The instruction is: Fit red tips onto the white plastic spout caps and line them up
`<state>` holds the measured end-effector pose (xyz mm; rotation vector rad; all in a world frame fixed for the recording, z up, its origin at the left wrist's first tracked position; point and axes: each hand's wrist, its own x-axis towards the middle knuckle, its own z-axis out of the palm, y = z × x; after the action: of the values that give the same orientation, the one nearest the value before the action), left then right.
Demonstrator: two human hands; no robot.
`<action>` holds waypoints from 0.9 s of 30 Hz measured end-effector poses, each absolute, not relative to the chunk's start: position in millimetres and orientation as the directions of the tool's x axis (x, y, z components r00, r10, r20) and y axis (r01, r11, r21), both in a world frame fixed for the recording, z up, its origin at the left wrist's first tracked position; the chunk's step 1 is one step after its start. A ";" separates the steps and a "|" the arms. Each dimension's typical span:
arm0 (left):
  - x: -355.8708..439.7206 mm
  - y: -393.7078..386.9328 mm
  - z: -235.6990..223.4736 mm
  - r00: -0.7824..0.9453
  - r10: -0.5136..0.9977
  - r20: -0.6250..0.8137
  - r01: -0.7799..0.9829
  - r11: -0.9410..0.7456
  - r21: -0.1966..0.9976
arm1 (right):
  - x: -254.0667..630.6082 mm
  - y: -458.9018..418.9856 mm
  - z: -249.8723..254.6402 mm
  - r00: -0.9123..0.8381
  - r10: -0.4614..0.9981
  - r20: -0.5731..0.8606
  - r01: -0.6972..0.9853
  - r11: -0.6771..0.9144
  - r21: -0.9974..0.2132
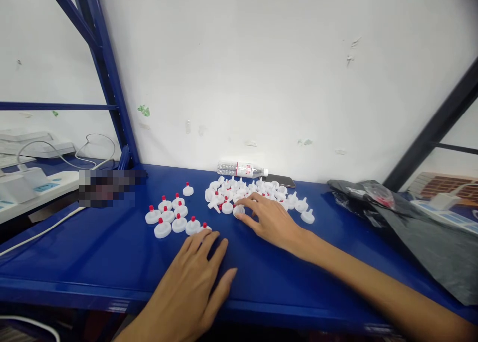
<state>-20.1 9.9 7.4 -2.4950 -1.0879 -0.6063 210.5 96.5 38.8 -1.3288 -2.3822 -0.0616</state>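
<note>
A blue shelf (93, 252) holds a loose heap of white plastic caps (257, 190) near the middle back. To its left stands a group of white caps with red tips (170, 215), upright. My right hand (271, 220) reaches into the heap, fingers spread, its fingertips touching a white cap (239, 210). My left hand (194, 282) lies flat on the shelf with fingers stretched out, its fingertips just short of the nearest red-tipped cap (203, 228). Neither hand grips anything.
A clear water bottle (242, 170) lies against the white wall, a dark phone (282, 180) beside it. A black plastic bag (407, 227) covers the right end. Blue rack posts (108, 78) rise at left; power strips and cables (33, 180) sit beyond.
</note>
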 end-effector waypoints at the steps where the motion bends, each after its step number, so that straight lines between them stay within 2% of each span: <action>1: -25.2 12.5 6.7 0.597 0.618 0.511 0.766 -0.629 -0.134 | 209.4 96.6 36.9 -0.467 0.800 0.377 0.827 0.546 -0.134; 5: -43.3 19.7 2.4 0.576 0.643 0.506 0.787 -0.603 -0.130 | 209.4 91.2 32.6 -0.461 0.795 0.393 0.837 0.537 -0.104; 9: -57.5 27.2 3.0 0.587 0.643 0.491 0.783 -0.605 -0.143 | 212.3 86.2 29.8 -0.472 0.786 0.399 0.809 0.566 -0.159; 15: -68.3 46.2 3.8 0.482 0.737 0.473 0.852 -0.520 -0.059 | 209.8 79.4 25.3 -0.494 0.747 0.446 0.748 0.626 -0.219; 20: -64.5 47.3 1.0 0.496 0.681 0.539 0.837 -0.540 -0.088 | 204.3 72.1 22.5 -0.491 0.733 0.470 0.696 0.655 -0.294; 23: -55.5 37.5 5.3 0.493 0.666 0.560 0.815 -0.579 -0.029 | 201.9 70.7 20.0 -0.493 0.737 0.461 0.676 0.659 -0.330; 27: -40.8 20.0 12.7 0.532 0.690 0.490 0.758 -0.646 0.088 | 199.2 67.4 22.1 -0.520 0.749 0.412 0.624 0.662 -0.415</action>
<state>-40.8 20.0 12.7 -2.6288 -1.2503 -0.7492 199.2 67.4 22.1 -1.0599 -2.3107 0.2884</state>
